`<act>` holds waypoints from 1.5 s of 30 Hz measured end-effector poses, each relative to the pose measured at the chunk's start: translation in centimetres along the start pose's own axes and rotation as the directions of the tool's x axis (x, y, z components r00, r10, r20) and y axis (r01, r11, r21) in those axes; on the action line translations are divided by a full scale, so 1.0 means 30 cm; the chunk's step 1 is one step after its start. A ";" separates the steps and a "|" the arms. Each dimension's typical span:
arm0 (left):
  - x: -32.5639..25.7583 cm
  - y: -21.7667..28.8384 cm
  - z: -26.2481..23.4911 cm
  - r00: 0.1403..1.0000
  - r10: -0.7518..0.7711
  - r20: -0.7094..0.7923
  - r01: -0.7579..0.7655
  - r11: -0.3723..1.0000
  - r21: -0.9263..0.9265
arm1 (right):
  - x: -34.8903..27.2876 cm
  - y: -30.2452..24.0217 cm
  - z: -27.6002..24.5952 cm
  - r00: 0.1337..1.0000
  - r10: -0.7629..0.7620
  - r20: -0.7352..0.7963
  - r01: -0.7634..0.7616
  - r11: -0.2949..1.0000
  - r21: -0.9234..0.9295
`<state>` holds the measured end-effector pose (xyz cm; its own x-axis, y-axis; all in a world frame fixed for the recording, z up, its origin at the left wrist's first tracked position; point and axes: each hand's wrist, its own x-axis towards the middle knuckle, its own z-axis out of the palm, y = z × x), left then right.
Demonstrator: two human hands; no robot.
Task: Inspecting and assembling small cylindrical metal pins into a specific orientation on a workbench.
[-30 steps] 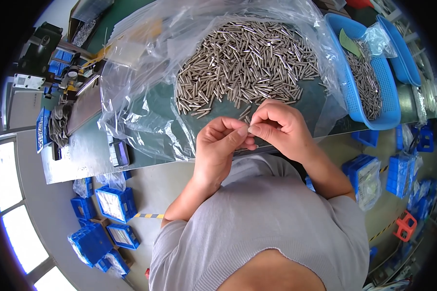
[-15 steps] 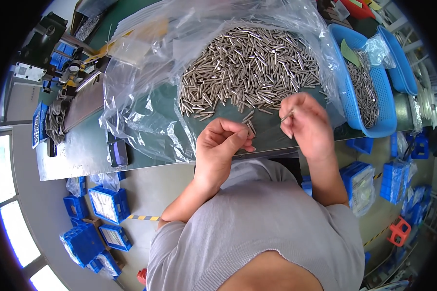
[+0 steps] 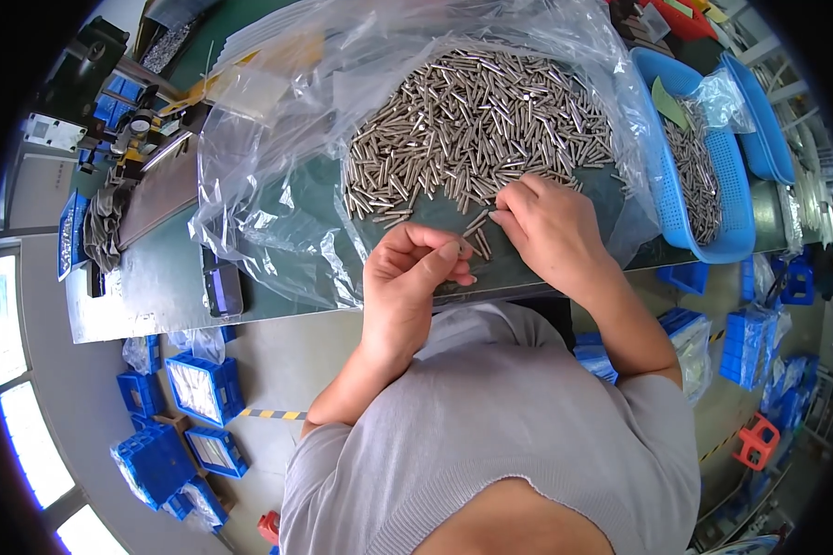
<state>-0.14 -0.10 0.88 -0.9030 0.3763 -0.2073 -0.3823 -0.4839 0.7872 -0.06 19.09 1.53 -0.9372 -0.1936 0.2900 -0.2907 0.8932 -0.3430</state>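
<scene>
Near the table's front edge, my left hand (image 3: 405, 277) is closed, thumb against curled forefinger, with the end of a small metal pin (image 3: 464, 246) showing at the fingertips. My right hand (image 3: 555, 231) is at the near edge of a wide heap of grey metal pins (image 3: 481, 120), palm down. Its thumb and forefinger are slightly apart, and no pin shows between them. A few loose pins (image 3: 480, 242) lie between the two hands. Under and around the heap spreads a clear plastic bag (image 3: 287, 222) on the green table top.
To the right stands a blue perforated basket (image 3: 736, 203) with more metal pins and a green slip; another blue basket (image 3: 759, 129) adjoins it. A metal fixture (image 3: 139, 125) is at the far left. A dark phone-like object (image 3: 223, 290) lies near the front edge. Blue crates (image 3: 204, 388) stand on the floor.
My right hand has moved left and turned palm down at the heap's near edge; the pin it held no longer shows. My left hand has shifted slightly left, still pinching.
</scene>
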 end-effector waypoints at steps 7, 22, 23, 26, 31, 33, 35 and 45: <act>0.004 -0.004 0.004 0.993 -0.096 0.070 0.102 0.991 -0.087 | -0.019 -0.006 -0.059 0.971 0.163 0.173 -0.233 0.516 0.824; 0.004 -0.018 0.002 0.988 -0.121 0.094 0.131 0.985 -0.109 | -0.040 -0.049 -0.005 0.970 0.097 0.222 -0.241 0.310 0.920; 0.003 -0.017 0.002 0.990 -0.120 0.080 0.128 0.986 -0.109 | -0.041 -0.051 0.000 0.970 0.097 0.221 -0.241 0.309 0.920; 0.005 -0.019 0.006 0.992 -0.112 0.054 0.117 0.988 -0.102 | -0.046 -0.062 0.002 0.946 0.139 0.292 -0.321 0.294 0.900; 0.002 -0.022 0.001 0.992 -0.112 0.060 0.117 0.989 -0.091 | -0.044 -0.075 -0.004 0.973 0.189 0.134 -0.205 0.433 0.878; 0.000 -0.022 0.005 0.991 -0.118 0.060 0.124 0.987 -0.100 | -0.054 -0.068 0.014 0.983 0.169 0.079 -0.152 0.479 0.864; -0.001 -0.023 0.015 0.993 -0.112 0.039 0.116 0.987 -0.113 | -0.057 -0.068 0.017 0.989 0.145 0.024 -0.097 0.524 0.846; -0.004 -0.028 0.029 0.997 -0.074 0.037 0.076 0.996 -0.042 | -0.080 -0.075 -0.009 0.943 0.320 0.088 -0.210 0.368 0.906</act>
<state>0.47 0.95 0.74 -0.8642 0.4402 -0.2438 -0.4577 -0.4866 0.7441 2.90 17.67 1.85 -0.9941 0.0678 0.0850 -0.0851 0.0021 -0.9964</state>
